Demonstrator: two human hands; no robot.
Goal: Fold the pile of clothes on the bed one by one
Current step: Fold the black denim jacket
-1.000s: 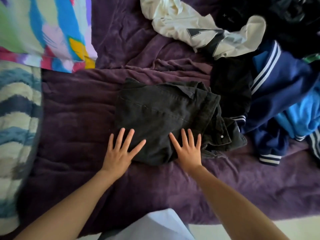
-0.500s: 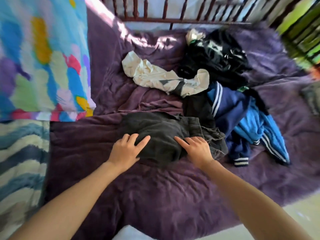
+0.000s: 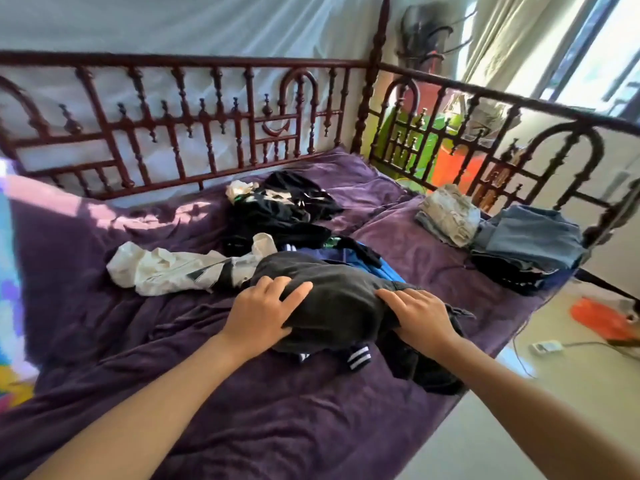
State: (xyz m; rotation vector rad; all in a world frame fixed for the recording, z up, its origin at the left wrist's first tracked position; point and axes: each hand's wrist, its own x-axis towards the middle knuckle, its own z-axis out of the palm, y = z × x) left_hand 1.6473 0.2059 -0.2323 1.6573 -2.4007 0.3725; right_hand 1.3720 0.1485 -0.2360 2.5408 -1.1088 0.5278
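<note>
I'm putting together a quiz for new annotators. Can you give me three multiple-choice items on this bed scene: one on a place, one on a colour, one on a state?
1. Where does the folded blue denim garment lie?
A. on the floor
B. on top of the dark folded stack at the bed's right end
C. under the pillow

2. What colour is the plush bed cover?
A. purple
B. yellow
C. white

3. How is the folded dark grey garment handled?
A. it lies untouched
B. one hand presses it flat
C. both hands hold it

Answers:
1 B: the denim tops that stack.
2 A: purple shows all round the clothes.
3 C: the left hand and the right hand each have a grip on one side.
</note>
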